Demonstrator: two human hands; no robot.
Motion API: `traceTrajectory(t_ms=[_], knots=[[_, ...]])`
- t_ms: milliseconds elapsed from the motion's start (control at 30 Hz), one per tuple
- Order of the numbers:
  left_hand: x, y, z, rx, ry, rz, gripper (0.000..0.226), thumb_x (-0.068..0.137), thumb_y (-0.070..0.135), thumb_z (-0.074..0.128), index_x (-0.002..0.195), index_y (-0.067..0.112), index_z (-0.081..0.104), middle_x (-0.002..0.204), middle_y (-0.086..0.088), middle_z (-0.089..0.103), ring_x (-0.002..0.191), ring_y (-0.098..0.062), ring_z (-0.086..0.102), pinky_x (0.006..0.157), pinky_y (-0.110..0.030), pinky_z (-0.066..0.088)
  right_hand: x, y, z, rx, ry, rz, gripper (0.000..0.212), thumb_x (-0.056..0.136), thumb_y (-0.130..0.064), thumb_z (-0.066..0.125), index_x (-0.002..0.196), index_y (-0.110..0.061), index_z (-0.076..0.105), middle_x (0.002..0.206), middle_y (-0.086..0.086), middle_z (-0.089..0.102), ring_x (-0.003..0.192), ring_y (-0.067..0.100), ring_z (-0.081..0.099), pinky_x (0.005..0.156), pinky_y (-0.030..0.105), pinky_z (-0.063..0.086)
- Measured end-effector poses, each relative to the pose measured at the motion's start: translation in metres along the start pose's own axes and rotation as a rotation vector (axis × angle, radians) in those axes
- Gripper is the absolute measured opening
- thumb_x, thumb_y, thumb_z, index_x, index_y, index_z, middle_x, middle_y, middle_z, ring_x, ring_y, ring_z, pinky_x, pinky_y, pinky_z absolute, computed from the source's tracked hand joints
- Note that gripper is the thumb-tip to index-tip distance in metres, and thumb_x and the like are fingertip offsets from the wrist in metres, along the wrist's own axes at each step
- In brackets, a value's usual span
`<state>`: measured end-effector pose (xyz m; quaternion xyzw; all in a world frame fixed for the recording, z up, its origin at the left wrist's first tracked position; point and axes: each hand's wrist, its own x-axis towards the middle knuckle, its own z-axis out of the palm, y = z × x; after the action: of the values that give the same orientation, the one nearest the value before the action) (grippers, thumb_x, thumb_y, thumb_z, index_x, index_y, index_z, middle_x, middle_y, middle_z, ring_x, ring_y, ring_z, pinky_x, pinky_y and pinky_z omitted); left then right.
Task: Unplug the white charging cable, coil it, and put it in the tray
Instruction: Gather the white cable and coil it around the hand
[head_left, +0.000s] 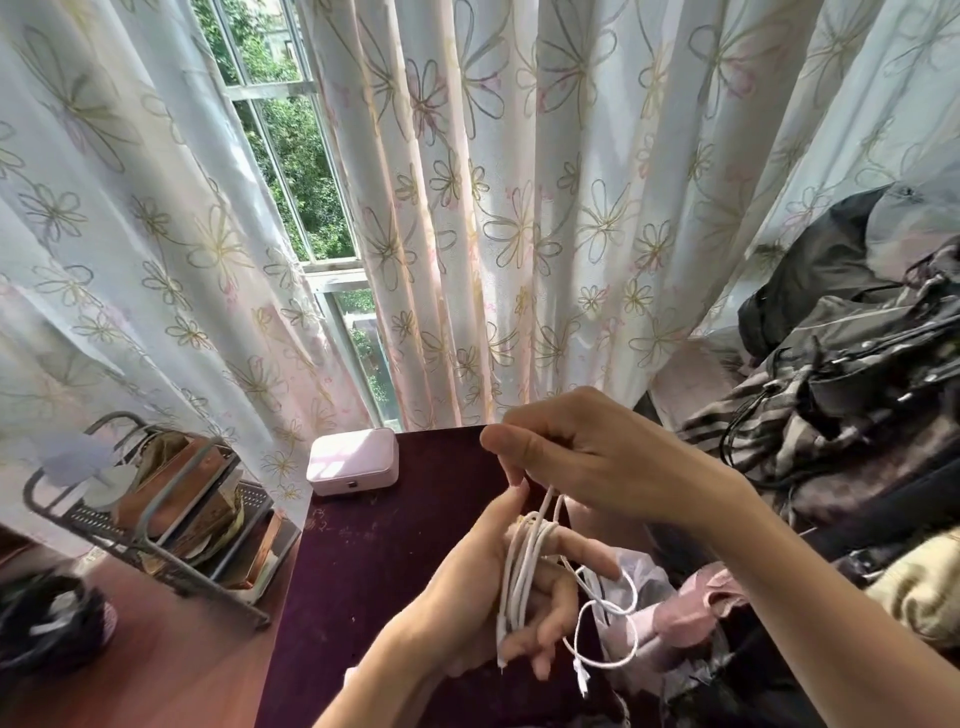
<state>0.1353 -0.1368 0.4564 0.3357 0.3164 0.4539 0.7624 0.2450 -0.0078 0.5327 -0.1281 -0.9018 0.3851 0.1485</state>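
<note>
The white charging cable (521, 577) is wound in several loops around the fingers of my left hand (488, 592), which hovers over the dark purple table (374, 561). My right hand (597, 457) is just above it and pinches a strand that runs up from the coil. The cable's loose tail hangs in loops to the right of my left hand, its small plug (582, 680) dangling at the bottom. A metal mesh tray rack (150, 519) stands at the left, holding brown items.
A small pink-white box (353, 462) sits at the table's far left corner. Flowered curtains hang behind, with a window gap between them. Piled dark bags and clothes (831, 395) fill the right side. A dark round object (52, 623) lies at lower left on the reddish surface.
</note>
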Motion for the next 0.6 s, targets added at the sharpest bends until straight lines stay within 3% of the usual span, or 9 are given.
traceTrajectory(t_ms=[100, 200, 267, 400, 467, 533, 600], knots=[[-0.001, 0.000, 0.005, -0.069, -0.031, 0.061, 0.086, 0.091, 0.075, 0.033, 0.106, -0.005, 0.064, 0.055, -0.009, 0.056, 0.031, -0.006, 0.047, 0.045, -0.027, 0.057, 0.004, 0.017, 0.004, 0.101, 0.052, 0.027, 0.043, 0.103, -0.055, 0.053, 0.078, -0.023, 0.066, 0.054, -0.011, 0.050, 0.050, 0.001, 0.043, 0.054, 0.017, 0.038], [-0.004, 0.002, 0.013, 0.028, 0.013, 0.168, 0.044, 0.098, 0.048, 0.056, 0.093, 0.004, 0.061, 0.062, -0.009, 0.051, 0.042, -0.011, 0.052, 0.045, -0.027, 0.056, 0.006, 0.033, 0.014, 0.149, 0.107, 0.049, 0.034, 0.101, -0.047, 0.063, 0.081, -0.020, 0.068, 0.053, -0.010, 0.044, 0.049, 0.002, 0.037, 0.052, 0.011, 0.033], [-0.004, 0.006, 0.016, 0.083, 0.026, 0.176, 0.028, 0.100, 0.030, 0.058, 0.088, 0.006, 0.060, 0.064, -0.010, 0.053, 0.047, -0.015, 0.054, 0.044, -0.027, 0.054, 0.006, 0.040, 0.024, 0.207, 0.142, 0.068, 0.032, 0.101, -0.042, 0.065, 0.081, -0.018, 0.069, 0.052, -0.011, 0.041, 0.050, 0.003, 0.035, 0.051, 0.012, 0.031], [-0.003, 0.010, 0.022, 0.057, 0.008, 0.141, 0.022, 0.105, 0.015, 0.047, 0.112, -0.001, 0.061, 0.061, -0.007, 0.056, 0.044, -0.010, 0.052, 0.045, -0.024, 0.052, 0.005, 0.046, 0.038, 0.428, 0.186, 0.101, 0.037, 0.102, -0.046, 0.062, 0.078, -0.018, 0.069, 0.050, -0.013, 0.039, 0.047, 0.008, 0.032, 0.047, 0.017, 0.029], [-0.003, 0.009, 0.022, 0.037, 0.002, 0.137, 0.032, 0.106, 0.026, 0.048, 0.119, 0.000, 0.060, 0.055, -0.001, 0.051, 0.039, -0.005, 0.043, 0.040, -0.019, 0.044, 0.005, 0.046, 0.041, 0.494, 0.211, 0.109, 0.041, 0.102, -0.048, 0.060, 0.077, -0.017, 0.069, 0.050, -0.011, 0.040, 0.046, 0.007, 0.033, 0.046, 0.015, 0.030], [-0.002, 0.010, 0.021, -0.056, -0.005, 0.094, 0.058, 0.102, 0.054, 0.040, 0.114, 0.001, 0.061, 0.047, 0.003, 0.041, 0.034, -0.004, 0.033, 0.035, -0.018, 0.033, 0.004, 0.049, 0.044, 0.513, 0.238, 0.113, 0.045, 0.106, -0.044, 0.056, 0.075, -0.013, 0.067, 0.053, -0.002, 0.041, 0.048, 0.011, 0.036, 0.048, 0.016, 0.032], [-0.001, 0.013, 0.018, -0.198, -0.019, 0.074, 0.070, 0.098, 0.065, 0.030, 0.104, 0.001, 0.060, 0.042, 0.005, 0.037, 0.031, -0.004, 0.031, 0.033, -0.018, 0.023, 0.005, 0.050, 0.048, 0.533, 0.256, 0.123, 0.048, 0.107, -0.042, 0.053, 0.072, -0.013, 0.064, 0.056, 0.005, 0.042, 0.051, 0.019, 0.037, 0.050, 0.021, 0.033]])
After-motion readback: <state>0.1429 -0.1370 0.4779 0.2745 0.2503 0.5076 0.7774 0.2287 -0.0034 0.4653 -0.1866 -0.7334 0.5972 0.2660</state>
